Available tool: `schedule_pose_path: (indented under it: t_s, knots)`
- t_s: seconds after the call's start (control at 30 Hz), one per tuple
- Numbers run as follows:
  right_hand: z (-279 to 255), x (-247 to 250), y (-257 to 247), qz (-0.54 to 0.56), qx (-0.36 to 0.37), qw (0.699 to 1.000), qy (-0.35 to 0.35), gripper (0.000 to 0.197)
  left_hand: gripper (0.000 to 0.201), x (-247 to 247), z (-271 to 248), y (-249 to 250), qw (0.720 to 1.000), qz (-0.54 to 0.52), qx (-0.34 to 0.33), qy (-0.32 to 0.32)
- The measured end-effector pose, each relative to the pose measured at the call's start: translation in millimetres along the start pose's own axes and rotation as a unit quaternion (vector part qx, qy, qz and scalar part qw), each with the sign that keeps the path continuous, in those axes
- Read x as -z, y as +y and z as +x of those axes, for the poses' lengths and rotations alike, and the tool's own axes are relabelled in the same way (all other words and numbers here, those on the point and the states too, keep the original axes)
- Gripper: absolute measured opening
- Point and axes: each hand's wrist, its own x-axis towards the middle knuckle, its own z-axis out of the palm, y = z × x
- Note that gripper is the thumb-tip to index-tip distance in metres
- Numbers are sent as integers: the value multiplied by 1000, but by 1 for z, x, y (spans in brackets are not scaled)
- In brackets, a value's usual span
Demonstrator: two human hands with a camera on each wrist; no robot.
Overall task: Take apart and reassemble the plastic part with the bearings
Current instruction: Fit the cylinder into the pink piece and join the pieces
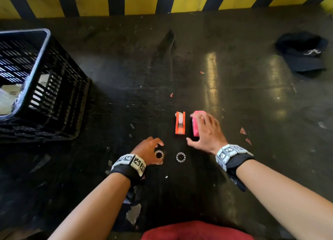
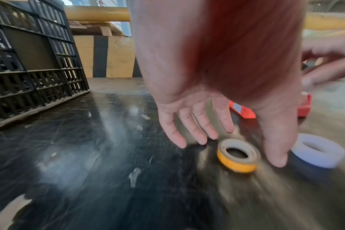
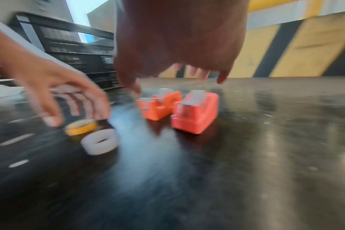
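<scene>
Two halves of the plastic part stand side by side on the dark table: an orange half (image 1: pixel 180 123) and a pink half (image 1: pixel 195 127). Both halves (image 3: pixel 159 107) (image 3: pixel 195 114) stand free in the right wrist view. My right hand (image 1: pixel 193 130) hovers over the pink half with its fingers straight, gripping nothing. Two ring bearings lie nearer me. My left hand (image 1: pixel 160 152) is spread just above the left bearing (image 1: pixel 159 154), which looks yellow-sided (image 2: pixel 236 157), thumb and fingers on either side without clasping it. The other bearing (image 1: pixel 180 157), pale (image 2: pixel 318 151), lies free to its right.
A black slatted crate (image 1: pixel 41 81) stands at the left of the table. A dark cap (image 1: pixel 304 52) lies at the far right. Small red scraps (image 1: pixel 243 131) dot the surface. A yellow-and-black striped barrier (image 1: pixel 162 0) runs along the far edge.
</scene>
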Motion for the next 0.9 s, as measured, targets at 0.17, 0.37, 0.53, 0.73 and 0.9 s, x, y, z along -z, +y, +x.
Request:
schedule_pose_path:
  t_s: [0.17, 0.37, 0.53, 0.73, 0.9]
  knots:
    - [-32, -28, -41, 14, 110, 986, -129, 51, 60, -20, -8, 0, 999, 30, -9, 25]
    - [-40, -50, -52, -15, 64, 982, -175, 47, 50, -25, -18, -6, 998, -14, -18, 51]
    - [-6, -30, -72, 0, 88, 990, -108, 45, 55, 12, -14, -11, 994, -32, -18, 99]
    - [55, -3, -101, -33, 62, 995, -69, 42, 56, 62, 11, -14, 988, -27, -18, 150]
    - [86, -9, -108, -96, 34, 990, -100, 39, 50, 73, 38, -22, 987, -25, -14, 156]
